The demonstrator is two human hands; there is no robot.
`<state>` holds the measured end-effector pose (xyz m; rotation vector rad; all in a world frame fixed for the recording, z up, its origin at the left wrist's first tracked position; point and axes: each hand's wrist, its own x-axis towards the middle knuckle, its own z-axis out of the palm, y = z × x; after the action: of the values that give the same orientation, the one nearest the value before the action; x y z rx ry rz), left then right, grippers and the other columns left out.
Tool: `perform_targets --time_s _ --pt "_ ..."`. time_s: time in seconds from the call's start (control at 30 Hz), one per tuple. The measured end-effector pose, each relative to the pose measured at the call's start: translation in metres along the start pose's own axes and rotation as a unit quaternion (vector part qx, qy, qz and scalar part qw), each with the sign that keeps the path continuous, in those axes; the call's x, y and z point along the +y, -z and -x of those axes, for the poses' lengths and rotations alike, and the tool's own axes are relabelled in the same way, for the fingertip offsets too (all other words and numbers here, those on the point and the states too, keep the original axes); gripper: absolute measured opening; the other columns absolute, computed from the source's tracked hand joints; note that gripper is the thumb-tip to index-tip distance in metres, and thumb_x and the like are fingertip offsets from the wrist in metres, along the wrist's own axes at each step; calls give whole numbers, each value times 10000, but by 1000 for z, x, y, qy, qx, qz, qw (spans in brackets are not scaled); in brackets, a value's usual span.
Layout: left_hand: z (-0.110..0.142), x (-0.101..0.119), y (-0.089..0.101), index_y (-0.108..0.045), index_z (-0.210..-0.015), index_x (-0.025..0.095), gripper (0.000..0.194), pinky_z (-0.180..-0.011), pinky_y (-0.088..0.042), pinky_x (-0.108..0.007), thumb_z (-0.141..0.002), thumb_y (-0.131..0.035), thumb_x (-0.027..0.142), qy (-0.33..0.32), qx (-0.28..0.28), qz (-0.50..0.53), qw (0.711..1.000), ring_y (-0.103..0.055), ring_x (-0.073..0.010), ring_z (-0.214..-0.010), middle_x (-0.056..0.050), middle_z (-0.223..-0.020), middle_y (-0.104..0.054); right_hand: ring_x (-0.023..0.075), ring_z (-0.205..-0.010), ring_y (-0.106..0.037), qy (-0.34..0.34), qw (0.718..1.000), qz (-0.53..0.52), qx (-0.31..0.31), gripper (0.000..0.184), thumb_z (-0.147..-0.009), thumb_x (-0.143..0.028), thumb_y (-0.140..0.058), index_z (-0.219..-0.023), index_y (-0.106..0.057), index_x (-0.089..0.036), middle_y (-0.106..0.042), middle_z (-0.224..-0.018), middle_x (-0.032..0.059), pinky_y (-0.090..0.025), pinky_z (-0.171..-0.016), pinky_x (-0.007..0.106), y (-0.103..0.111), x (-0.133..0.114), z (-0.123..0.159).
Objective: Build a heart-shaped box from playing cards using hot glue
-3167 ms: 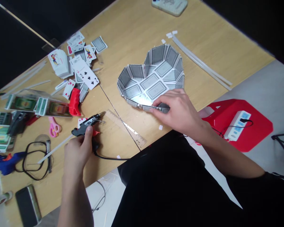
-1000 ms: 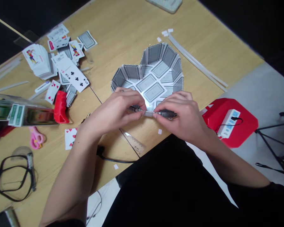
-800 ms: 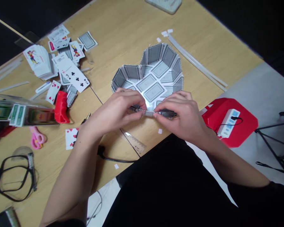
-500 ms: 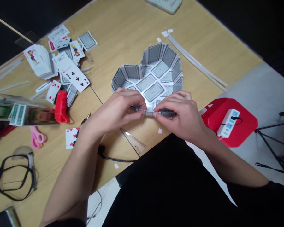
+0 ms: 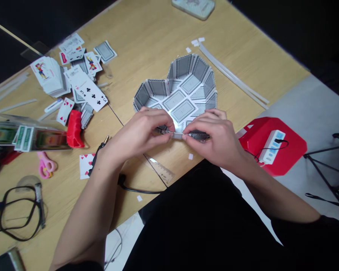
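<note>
A heart-shaped box (image 5: 178, 98) built of grey-backed playing cards sits on the wooden table, its walls upright and its floor covered with cards. My left hand (image 5: 149, 128) pinches the near wall between thumb and fingers. Close beside it, my right hand (image 5: 209, 133) pinches the same wall, with a short stretch of card edge showing between the two. The near wall is mostly hidden by my fingers. Under my left forearm lies a black glue gun (image 5: 99, 150), largely covered; its metal tip and cable show.
Loose playing cards (image 5: 87, 90), a red tool handle (image 5: 75, 128), pink scissors (image 5: 46, 165) and a coiled black cable (image 5: 19, 212) lie on the left. Glue sticks (image 5: 233, 75) lie right of the box. A ruler (image 5: 159, 169) is near the front edge. A power strip (image 5: 272, 146) rests on a red stool.
Since the oldest frame, my left hand has let go of the glue gun and come to the box's near wall. Over the last second both hands have kept their pinch; the view shifts slightly.
</note>
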<state>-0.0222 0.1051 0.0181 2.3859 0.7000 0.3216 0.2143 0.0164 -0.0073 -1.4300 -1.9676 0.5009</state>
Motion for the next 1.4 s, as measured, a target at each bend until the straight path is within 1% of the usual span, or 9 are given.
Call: perform_targets --time_s 0.23,0.6,0.97,1.4 --pt "0 -2 -1 -727 -1006 210 73 -898 -455 -341 -1034 -688 266 -15 4 20 1000 -707 -212 -970 -27 -1005 -772 218 -925 -760 13 1000 2 6 89 -946 -212 -772 -876 -745 -259 -819 -876 -23 -415 -1153 440 0 1 0" --pt "0 -4 -3 -724 -1002 206 49 -862 -476 -329 -1019 -682 224 -31 13 22 999 -700 -206 -925 -28 -978 -767 220 -918 -758 11 1000 1 4 88 -940 -204 -774 -874 -753 -259 -814 -873 -22 -412 -1154 452 0 1 0" --pt "1 -4 -3 -720 -1003 196 32 -839 -478 -309 -1015 -692 205 -37 15 27 999 -687 -193 -906 -28 -978 -753 217 -915 -759 14 1000 3 -2 74 -939 -205 -776 -882 -759 -249 -813 -871 -19 -413 -1155 462 1 1 -1" --pt "2 -2 -4 -716 -1019 209 45 -847 -490 -323 -1017 -674 225 -22 12 19 999 -696 -207 -909 -38 -990 -755 220 -898 -753 6 1000 15 2 86 -917 -198 -785 -878 -738 -259 -804 -852 -24 -410 -1159 451 -2 -1 0"
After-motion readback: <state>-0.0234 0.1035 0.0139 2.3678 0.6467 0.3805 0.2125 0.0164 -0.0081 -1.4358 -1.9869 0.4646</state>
